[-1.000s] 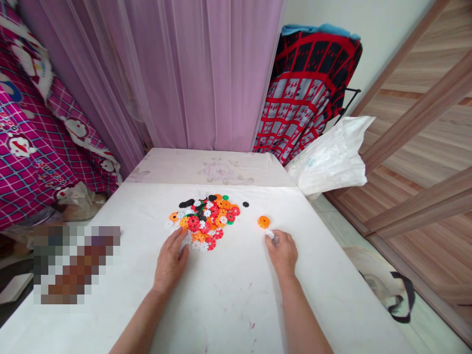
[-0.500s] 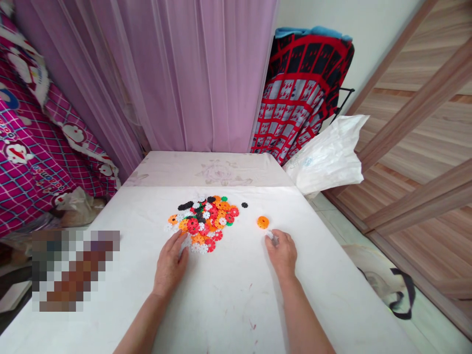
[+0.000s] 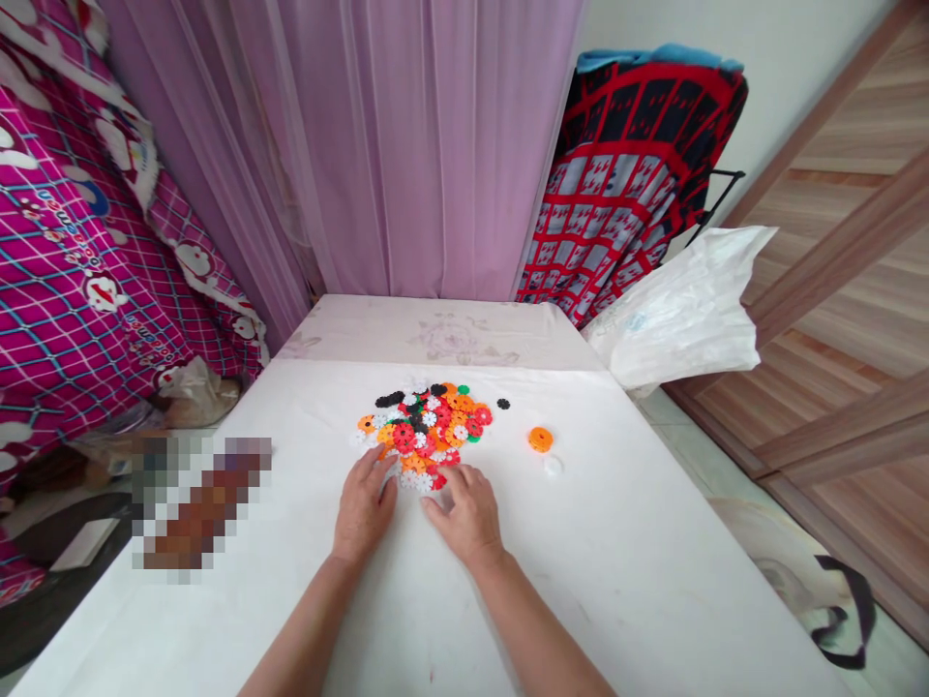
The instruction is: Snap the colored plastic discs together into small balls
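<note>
A heap of plastic snowflake discs (image 3: 435,426) in red, orange, white, black and green lies in the middle of the table. At its lower left edge is my left hand (image 3: 365,503), its fingertips resting on the discs and its thumb held apart. My right hand (image 3: 468,513) is by the lower right edge, thumb and fingers spread near red and white discs, with nothing visibly held. To the right sits a stack of orange discs (image 3: 541,439), and just in front of it lie white discs (image 3: 553,467). A lone black disc (image 3: 503,404) is between heap and stack.
A white cloth covers the table (image 3: 581,571). A white plastic bag (image 3: 682,315) stands beyond its right far edge. Purple curtains (image 3: 435,145) hang behind, and a pixelated patch (image 3: 207,508) hides something at the left.
My right hand has left the white discs beside the orange stack and moved left to the heap, its fingers now apart. My left hand stays at the heap. The view has shifted slightly.
</note>
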A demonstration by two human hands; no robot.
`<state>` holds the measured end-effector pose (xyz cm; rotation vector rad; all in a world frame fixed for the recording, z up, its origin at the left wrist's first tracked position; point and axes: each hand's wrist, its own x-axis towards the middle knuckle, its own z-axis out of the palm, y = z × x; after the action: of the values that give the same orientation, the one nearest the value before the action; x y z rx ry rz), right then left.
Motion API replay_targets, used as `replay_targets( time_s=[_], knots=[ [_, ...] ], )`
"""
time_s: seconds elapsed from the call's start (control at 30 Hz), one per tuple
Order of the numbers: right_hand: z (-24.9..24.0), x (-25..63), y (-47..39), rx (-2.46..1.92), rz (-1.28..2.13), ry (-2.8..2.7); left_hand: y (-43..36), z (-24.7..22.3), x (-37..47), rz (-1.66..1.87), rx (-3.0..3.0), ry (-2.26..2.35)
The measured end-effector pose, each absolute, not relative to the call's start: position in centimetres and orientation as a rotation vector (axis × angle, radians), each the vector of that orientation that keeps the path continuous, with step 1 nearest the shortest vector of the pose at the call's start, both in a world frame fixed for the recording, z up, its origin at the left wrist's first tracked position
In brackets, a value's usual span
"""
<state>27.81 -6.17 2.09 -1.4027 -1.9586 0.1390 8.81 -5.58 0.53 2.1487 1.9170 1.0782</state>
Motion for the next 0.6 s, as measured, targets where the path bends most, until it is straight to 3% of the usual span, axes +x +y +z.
replay_targets(
  time_s=[0.6],
  knots=[
    [1.0, 29.6, -5.0, -1.434, 0.129, -1.81, -5.6, 0.7, 8.9, 1.05, 2.22, 1.892]
  ],
)
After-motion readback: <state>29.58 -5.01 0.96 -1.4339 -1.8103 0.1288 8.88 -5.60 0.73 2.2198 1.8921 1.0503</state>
